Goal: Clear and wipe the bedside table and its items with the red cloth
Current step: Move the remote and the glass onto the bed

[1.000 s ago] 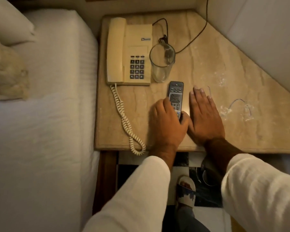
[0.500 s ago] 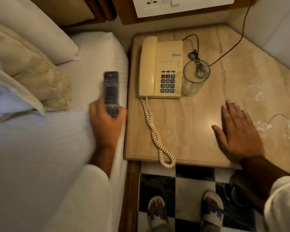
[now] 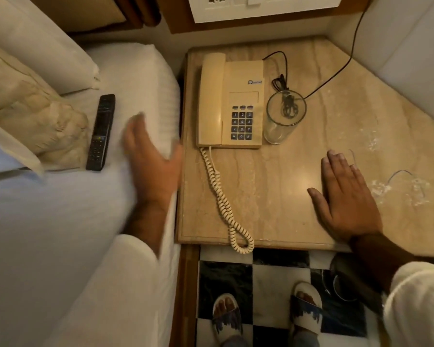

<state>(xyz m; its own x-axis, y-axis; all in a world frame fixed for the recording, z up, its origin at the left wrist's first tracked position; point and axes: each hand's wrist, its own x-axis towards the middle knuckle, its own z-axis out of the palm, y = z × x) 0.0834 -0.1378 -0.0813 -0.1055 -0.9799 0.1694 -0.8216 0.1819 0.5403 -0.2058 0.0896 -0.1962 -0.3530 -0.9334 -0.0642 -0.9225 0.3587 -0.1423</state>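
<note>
Presently the remote lies on the bed beside a pillow, evidently parked there to clear the table. The left hand, blurred, is open and empty above the bed edge; half a second ago it gripped the remote. The right hand rests flat, unclenched, on the table, as before. Phone and glass remain uncleared. White residue marks the right side. No red cloth is visible.
</note>
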